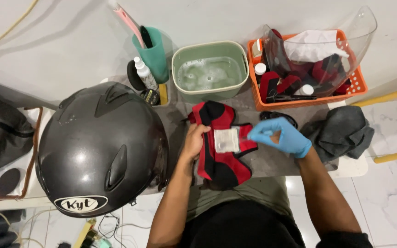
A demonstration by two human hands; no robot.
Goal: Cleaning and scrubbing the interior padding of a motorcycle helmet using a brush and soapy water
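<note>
A red and black padded helmet liner (221,156) lies on the small grey table in front of me. My bare left hand (194,141) grips its left edge. My right hand (283,136), in a blue glove, pinches the edge of a white tag (226,140) sewn on the liner's middle. A glossy dark grey helmet (99,147) rests at the left, touching my left forearm.
A green tub of soapy water (210,71) stands at the back. An orange basket (357,85) holds a clear visor, pads and small bottles. A teal cup with brushes (155,55), a white spray bottle (144,72) and a dark cloth (341,131) sit around.
</note>
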